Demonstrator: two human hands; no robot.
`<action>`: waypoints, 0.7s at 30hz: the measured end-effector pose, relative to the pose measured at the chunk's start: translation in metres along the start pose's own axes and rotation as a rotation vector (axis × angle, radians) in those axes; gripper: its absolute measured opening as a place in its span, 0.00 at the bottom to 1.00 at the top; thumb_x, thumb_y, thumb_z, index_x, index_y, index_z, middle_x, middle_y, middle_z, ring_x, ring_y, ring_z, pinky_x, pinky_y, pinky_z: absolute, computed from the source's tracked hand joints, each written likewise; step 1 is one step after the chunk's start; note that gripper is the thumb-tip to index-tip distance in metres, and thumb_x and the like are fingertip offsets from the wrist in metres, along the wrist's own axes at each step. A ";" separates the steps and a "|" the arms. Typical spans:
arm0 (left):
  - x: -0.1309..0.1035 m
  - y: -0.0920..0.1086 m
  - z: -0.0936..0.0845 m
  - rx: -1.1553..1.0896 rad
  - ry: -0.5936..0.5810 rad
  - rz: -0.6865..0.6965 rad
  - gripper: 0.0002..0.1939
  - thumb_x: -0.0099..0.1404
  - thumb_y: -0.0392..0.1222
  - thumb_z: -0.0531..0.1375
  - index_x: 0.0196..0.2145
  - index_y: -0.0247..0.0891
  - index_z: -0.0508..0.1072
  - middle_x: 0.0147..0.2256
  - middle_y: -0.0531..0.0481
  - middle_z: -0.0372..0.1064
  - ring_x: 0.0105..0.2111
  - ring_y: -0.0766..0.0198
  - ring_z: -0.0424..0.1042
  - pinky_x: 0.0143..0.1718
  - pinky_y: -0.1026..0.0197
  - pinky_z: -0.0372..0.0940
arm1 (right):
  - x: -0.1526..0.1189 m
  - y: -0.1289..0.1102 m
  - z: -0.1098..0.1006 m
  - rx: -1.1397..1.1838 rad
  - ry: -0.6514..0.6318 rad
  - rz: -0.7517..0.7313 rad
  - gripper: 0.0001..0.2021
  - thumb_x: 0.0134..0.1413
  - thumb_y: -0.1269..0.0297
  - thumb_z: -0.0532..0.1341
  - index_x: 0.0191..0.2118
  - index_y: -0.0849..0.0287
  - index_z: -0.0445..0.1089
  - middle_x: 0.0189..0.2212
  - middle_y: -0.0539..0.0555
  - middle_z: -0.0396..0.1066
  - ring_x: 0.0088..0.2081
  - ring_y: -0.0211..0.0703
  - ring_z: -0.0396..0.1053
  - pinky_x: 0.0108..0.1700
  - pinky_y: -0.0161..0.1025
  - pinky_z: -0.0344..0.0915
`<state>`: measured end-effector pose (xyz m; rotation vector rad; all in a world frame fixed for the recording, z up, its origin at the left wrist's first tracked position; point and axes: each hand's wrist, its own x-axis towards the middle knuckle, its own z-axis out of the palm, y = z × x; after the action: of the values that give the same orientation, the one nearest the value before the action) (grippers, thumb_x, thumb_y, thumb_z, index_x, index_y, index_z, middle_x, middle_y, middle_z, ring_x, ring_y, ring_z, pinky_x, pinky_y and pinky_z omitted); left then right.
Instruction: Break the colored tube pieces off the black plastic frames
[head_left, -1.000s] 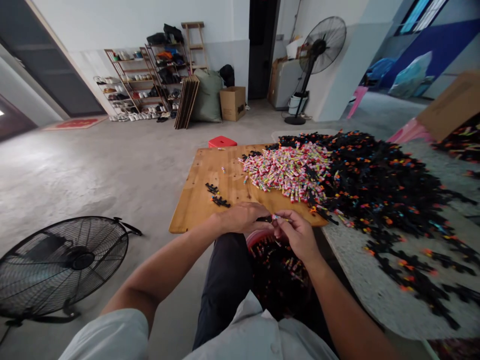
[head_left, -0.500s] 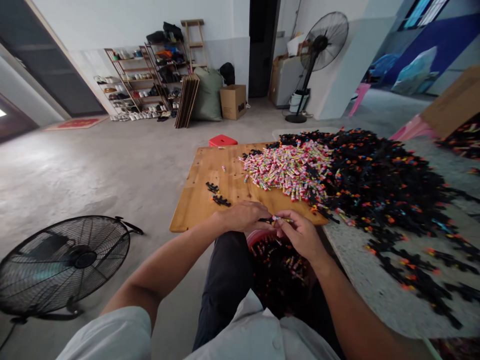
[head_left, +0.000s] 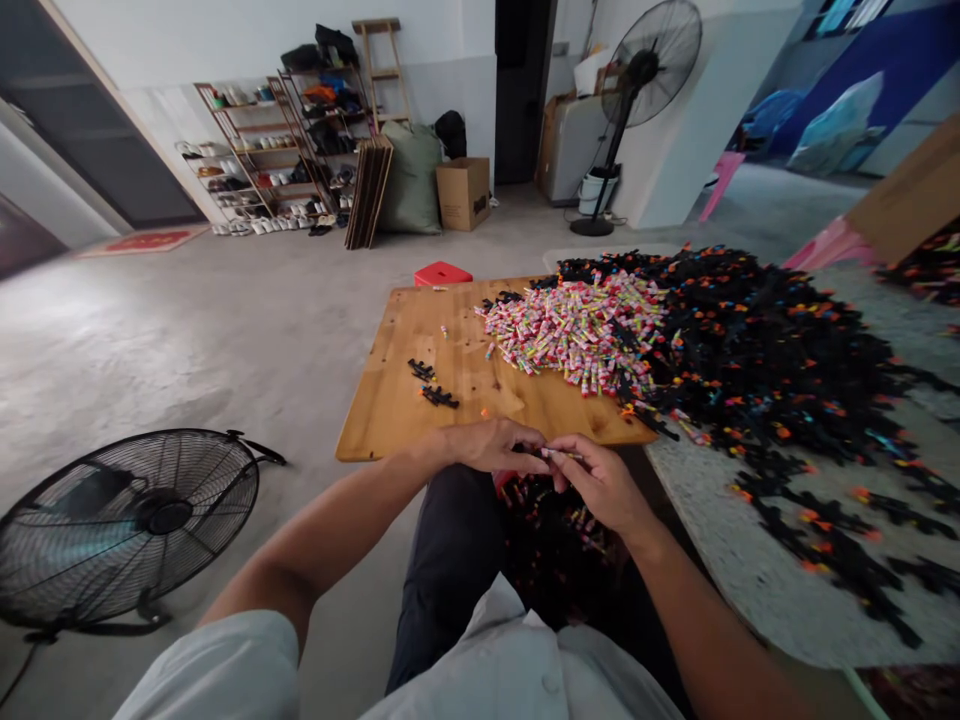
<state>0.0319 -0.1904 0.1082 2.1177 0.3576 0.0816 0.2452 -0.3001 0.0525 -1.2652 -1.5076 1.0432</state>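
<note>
The left hand (head_left: 491, 445) and the right hand (head_left: 600, 480) meet at their fingertips. The left fingers are clamped on a black piece (head_left: 526, 449), probably a toy rifle, though it is mostly hidden; the right thumb and forefinger pinch a small printed tube (head_left: 553, 453) against it. At 6 o'clock, below the hands, a basin (head_left: 501, 481) holds more black parts and tubes.

The near edge of the wooden table (head_left: 375, 420) runs just beside the hands. At 10 to 11 o'clock lie two black toy rifles (head_left: 439, 397), well inside the table's left edge, with bare wood around them. A heap of pink-and-white tubes (head_left: 577, 335) spreads at 1 o'clock, touching a larger mound of black toy rifles (head_left: 757, 350) at 2 o'clock. That mound crosses onto the stone-topped table (head_left: 742, 590), whose rounded edge bounds the right arm's side at 4 o'clock.

Farther out, a red stool (head_left: 442, 273) stands past the far edge at 11 o'clock. Concrete floor (head_left: 247, 330) leaves wide room at 10, and a floor fan (head_left: 165, 515) sits at 8.
</note>
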 end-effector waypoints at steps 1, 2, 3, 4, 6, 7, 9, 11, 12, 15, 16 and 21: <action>0.001 0.000 0.000 0.011 0.003 -0.004 0.19 0.74 0.54 0.59 0.47 0.34 0.77 0.37 0.47 0.78 0.35 0.64 0.74 0.37 0.67 0.65 | -0.001 0.003 0.001 -0.024 0.015 -0.004 0.12 0.68 0.52 0.62 0.46 0.54 0.76 0.26 0.49 0.74 0.29 0.43 0.72 0.34 0.39 0.68; 0.001 0.001 0.000 0.027 0.010 -0.007 0.18 0.75 0.53 0.60 0.47 0.34 0.77 0.37 0.47 0.78 0.35 0.65 0.74 0.37 0.67 0.64 | -0.002 0.005 0.003 -0.045 0.032 -0.006 0.12 0.68 0.52 0.62 0.46 0.53 0.76 0.26 0.49 0.74 0.29 0.44 0.73 0.35 0.39 0.68; 0.002 0.001 0.000 0.045 0.018 -0.009 0.18 0.74 0.52 0.60 0.48 0.34 0.78 0.36 0.48 0.78 0.35 0.65 0.74 0.36 0.67 0.64 | -0.003 0.008 0.004 -0.061 0.047 -0.007 0.13 0.68 0.52 0.62 0.47 0.53 0.76 0.26 0.49 0.75 0.30 0.44 0.73 0.36 0.39 0.68; 0.002 0.003 0.000 0.061 0.024 -0.012 0.17 0.74 0.52 0.60 0.48 0.35 0.78 0.36 0.48 0.77 0.34 0.66 0.73 0.36 0.67 0.63 | -0.004 0.010 0.004 -0.069 0.062 -0.007 0.13 0.68 0.51 0.61 0.48 0.53 0.76 0.27 0.49 0.75 0.30 0.44 0.74 0.37 0.40 0.69; 0.002 0.005 -0.001 0.089 0.031 -0.017 0.17 0.73 0.52 0.62 0.47 0.35 0.79 0.34 0.49 0.77 0.32 0.66 0.72 0.34 0.68 0.62 | -0.004 0.014 0.006 -0.069 0.075 -0.001 0.13 0.69 0.51 0.61 0.49 0.53 0.75 0.28 0.50 0.76 0.32 0.45 0.75 0.39 0.41 0.69; 0.002 0.006 -0.001 0.103 0.038 -0.022 0.17 0.72 0.52 0.63 0.46 0.35 0.80 0.33 0.50 0.76 0.31 0.67 0.72 0.33 0.68 0.61 | -0.005 0.016 0.006 -0.067 0.078 0.000 0.14 0.69 0.51 0.60 0.50 0.52 0.75 0.29 0.50 0.77 0.33 0.45 0.75 0.40 0.41 0.70; 0.001 0.008 -0.001 0.117 0.058 -0.033 0.17 0.71 0.52 0.65 0.45 0.34 0.80 0.32 0.51 0.75 0.30 0.67 0.71 0.32 0.68 0.60 | -0.006 0.019 0.006 -0.072 0.081 -0.006 0.14 0.69 0.51 0.60 0.51 0.52 0.75 0.31 0.50 0.78 0.34 0.45 0.76 0.42 0.41 0.71; 0.000 0.009 -0.001 0.104 0.078 -0.042 0.18 0.70 0.52 0.65 0.47 0.34 0.80 0.32 0.51 0.76 0.31 0.68 0.71 0.32 0.68 0.60 | -0.007 0.020 0.006 -0.086 0.090 -0.029 0.14 0.69 0.51 0.61 0.51 0.52 0.76 0.35 0.52 0.80 0.37 0.46 0.77 0.44 0.42 0.72; 0.000 0.009 0.000 0.092 0.089 -0.045 0.18 0.70 0.52 0.66 0.48 0.34 0.80 0.33 0.51 0.76 0.31 0.68 0.72 0.32 0.68 0.60 | -0.007 0.020 0.006 -0.092 0.101 -0.039 0.14 0.68 0.51 0.61 0.51 0.51 0.76 0.38 0.53 0.81 0.39 0.47 0.78 0.45 0.42 0.72; 0.000 0.008 0.003 0.092 0.110 -0.041 0.19 0.69 0.53 0.66 0.47 0.34 0.80 0.33 0.50 0.76 0.31 0.67 0.72 0.33 0.68 0.61 | -0.008 0.019 0.005 -0.083 0.109 -0.042 0.14 0.68 0.51 0.62 0.51 0.50 0.78 0.44 0.54 0.81 0.42 0.48 0.79 0.48 0.43 0.73; 0.000 0.007 0.004 0.102 0.118 -0.031 0.19 0.70 0.53 0.65 0.46 0.34 0.81 0.33 0.50 0.77 0.31 0.67 0.72 0.33 0.68 0.61 | -0.007 0.018 0.004 -0.063 0.102 -0.028 0.14 0.68 0.51 0.62 0.51 0.50 0.78 0.42 0.53 0.82 0.41 0.48 0.79 0.48 0.43 0.73; 0.001 0.004 0.012 0.171 0.189 0.040 0.19 0.73 0.54 0.61 0.45 0.33 0.79 0.35 0.47 0.77 0.32 0.66 0.73 0.35 0.67 0.62 | -0.005 0.019 0.004 0.122 0.079 0.081 0.19 0.65 0.48 0.64 0.52 0.56 0.77 0.32 0.53 0.81 0.35 0.48 0.79 0.43 0.42 0.74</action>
<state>0.0361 -0.2018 0.1056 2.2928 0.4477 0.2842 0.2463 -0.3026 0.0327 -1.2754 -1.3225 1.1076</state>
